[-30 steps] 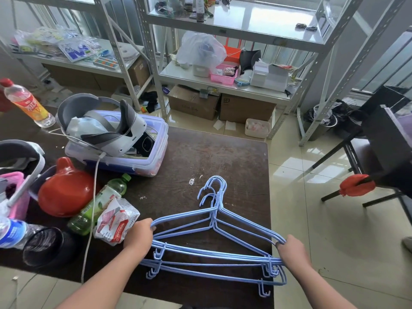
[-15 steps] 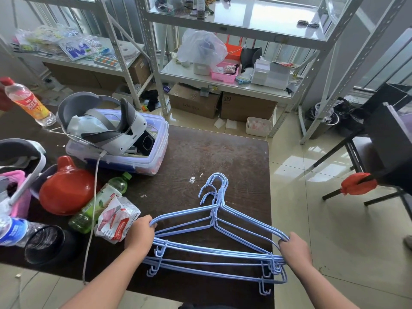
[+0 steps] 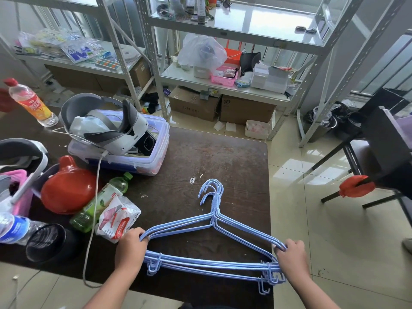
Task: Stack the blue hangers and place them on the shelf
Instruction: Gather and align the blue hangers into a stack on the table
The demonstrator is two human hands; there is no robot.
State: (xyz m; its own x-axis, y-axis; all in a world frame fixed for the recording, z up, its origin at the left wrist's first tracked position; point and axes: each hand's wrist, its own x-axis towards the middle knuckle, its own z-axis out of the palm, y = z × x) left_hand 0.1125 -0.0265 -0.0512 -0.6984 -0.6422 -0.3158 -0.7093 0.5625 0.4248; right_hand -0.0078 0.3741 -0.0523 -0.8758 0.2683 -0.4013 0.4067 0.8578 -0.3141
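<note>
The blue hangers (image 3: pixel 214 244) lie bunched on the worktop (image 3: pixel 223 157), left hand (image 3: pixel 130 248) and right hand (image 3: pixel 289 256) with fingers curled round the shoulder ends; judged light, springy wire, prone to splay, best held at both ends.

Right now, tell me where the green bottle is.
The green bottle lies on its side on the table's left part, between the red jug and the tissue packet.

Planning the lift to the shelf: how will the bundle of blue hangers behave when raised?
The blue hangers are thin wire, so probably light. They lie loosely fanned, hooks unaligned, so they may slide or tangle. Left hand and right hand gripping both ends should steady them.
</note>
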